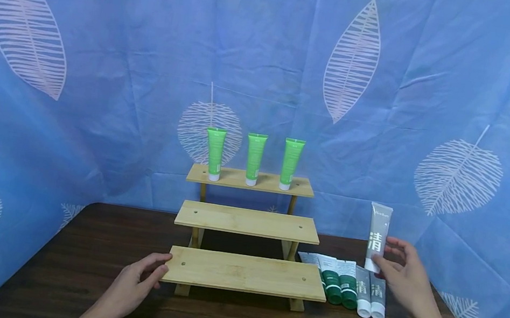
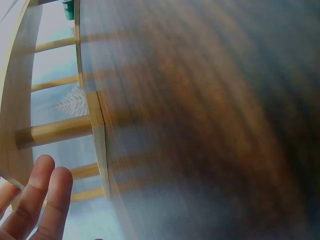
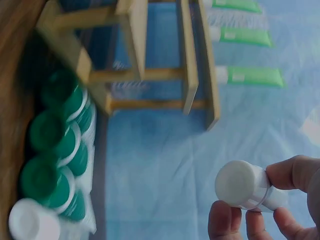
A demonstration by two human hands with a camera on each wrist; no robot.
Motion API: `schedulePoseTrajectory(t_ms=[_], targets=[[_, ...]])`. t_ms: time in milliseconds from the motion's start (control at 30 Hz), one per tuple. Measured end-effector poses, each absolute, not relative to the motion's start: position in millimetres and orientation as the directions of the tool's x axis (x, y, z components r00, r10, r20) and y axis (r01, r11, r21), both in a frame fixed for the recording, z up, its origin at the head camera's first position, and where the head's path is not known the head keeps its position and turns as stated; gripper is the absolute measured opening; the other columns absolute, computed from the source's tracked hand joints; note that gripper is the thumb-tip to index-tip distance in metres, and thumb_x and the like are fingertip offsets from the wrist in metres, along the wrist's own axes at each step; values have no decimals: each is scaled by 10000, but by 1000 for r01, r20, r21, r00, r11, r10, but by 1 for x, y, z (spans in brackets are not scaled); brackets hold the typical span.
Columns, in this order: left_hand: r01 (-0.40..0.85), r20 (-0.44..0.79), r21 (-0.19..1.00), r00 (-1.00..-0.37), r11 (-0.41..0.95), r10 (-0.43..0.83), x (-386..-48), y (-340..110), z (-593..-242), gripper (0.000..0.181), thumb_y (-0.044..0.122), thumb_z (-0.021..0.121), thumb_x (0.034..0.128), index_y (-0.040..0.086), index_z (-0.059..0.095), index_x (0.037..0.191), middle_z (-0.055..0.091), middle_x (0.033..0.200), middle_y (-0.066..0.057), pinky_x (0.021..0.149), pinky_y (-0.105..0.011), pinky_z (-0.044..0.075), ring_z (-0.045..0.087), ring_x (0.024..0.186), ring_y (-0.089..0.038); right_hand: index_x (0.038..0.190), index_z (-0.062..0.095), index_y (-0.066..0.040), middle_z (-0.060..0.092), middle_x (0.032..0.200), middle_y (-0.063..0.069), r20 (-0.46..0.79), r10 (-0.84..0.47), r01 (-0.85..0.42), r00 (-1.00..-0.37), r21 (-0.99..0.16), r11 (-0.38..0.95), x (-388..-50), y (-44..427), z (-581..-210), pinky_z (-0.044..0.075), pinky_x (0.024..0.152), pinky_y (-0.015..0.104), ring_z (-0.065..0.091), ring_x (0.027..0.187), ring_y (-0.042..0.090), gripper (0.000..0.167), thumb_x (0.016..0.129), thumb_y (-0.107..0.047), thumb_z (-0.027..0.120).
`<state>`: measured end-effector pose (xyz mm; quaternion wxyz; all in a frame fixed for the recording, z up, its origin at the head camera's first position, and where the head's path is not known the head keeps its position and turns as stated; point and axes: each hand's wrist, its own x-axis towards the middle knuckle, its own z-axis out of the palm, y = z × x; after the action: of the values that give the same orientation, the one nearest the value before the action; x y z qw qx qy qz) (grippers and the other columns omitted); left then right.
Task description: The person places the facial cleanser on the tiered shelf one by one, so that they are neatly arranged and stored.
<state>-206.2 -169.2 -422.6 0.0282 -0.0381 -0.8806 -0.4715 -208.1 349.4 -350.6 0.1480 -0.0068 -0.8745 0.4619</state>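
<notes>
In my right hand (image 1: 403, 272) is a grey tube (image 1: 377, 236), pinched between thumb and fingers near its white cap (image 3: 235, 184). The tube stands upright in the air, cap down, above other tubes. My left hand (image 1: 135, 281) touches the left end of the lowest board of a three-step wooden rack (image 1: 246, 273). Extended fingers (image 2: 59, 200) of that hand show beside the rack in the left wrist view. Below the right hand, two grey tubes (image 1: 377, 296) lie next to several green-and-white tubes (image 1: 347, 283), caps toward me.
Three light green tubes (image 1: 254, 160) stand caps down on the rack's top board (image 1: 233, 176). The middle board (image 1: 248, 221) carries nothing. Under everything is a dark wooden table (image 1: 122, 233). A blue leaf-patterned cloth (image 1: 270, 47) hangs behind and at both sides.
</notes>
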Motion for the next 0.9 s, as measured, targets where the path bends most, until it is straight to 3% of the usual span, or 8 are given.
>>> schedulePoseTrajectory(t_ms=[100,200,333,600,800,900], targets=[[87,80,829,-996,553,38,-206,-169,-422,339,275,627,1033,146,661,1345,666,915,-13,568,-295,438,624,744,-160,1528,246,57,412,1414,329,274,145,-138,-951,-793,594,-209,332,-344,559,679,268,607,894,-90,671,1050,-249,605],[87,81,827,-996,555,36,-206,-170,-423,336,270,628,1033,146,662,1344,674,927,-8,566,-296,433,623,744,-159,1532,263,31,426,1422,300,291,149,-149,-945,-789,596,-212,313,-337,556,703,259,684,1027,133,645,1051,-233,603],[91,82,830,-996,551,42,-206,-170,-423,341,285,629,1031,153,663,1345,668,921,-6,567,-294,429,620,744,-155,1537,271,8,421,1440,270,309,147,-177,-940,-806,565,-217,287,-331,553,737,268,645,1151,394,612,1054,-187,591],[105,91,830,-994,548,54,-207,-171,-425,353,323,628,1028,173,663,1346,656,908,13,565,-291,417,615,742,-154,1521,313,-48,426,1452,188,342,112,-257,-933,-850,460,-227,246,-326,542,760,240,638,1168,343,574,1038,-135,612],[103,90,829,-995,549,50,-206,-172,-425,335,303,631,1028,179,669,1337,656,900,0,566,-286,420,619,738,-159,1508,310,-84,422,1445,135,323,76,-285,-943,-906,312,-235,216,-329,558,774,235,633,1117,182,590,1013,-70,631],[105,93,828,-994,551,50,-206,-171,-425,335,300,632,1028,174,670,1336,658,910,9,563,-289,420,615,735,-157,1488,321,-86,427,1420,127,316,62,-291,-947,-922,256,-239,201,-332,560,780,259,619,1134,240,589,994,-33,639]])
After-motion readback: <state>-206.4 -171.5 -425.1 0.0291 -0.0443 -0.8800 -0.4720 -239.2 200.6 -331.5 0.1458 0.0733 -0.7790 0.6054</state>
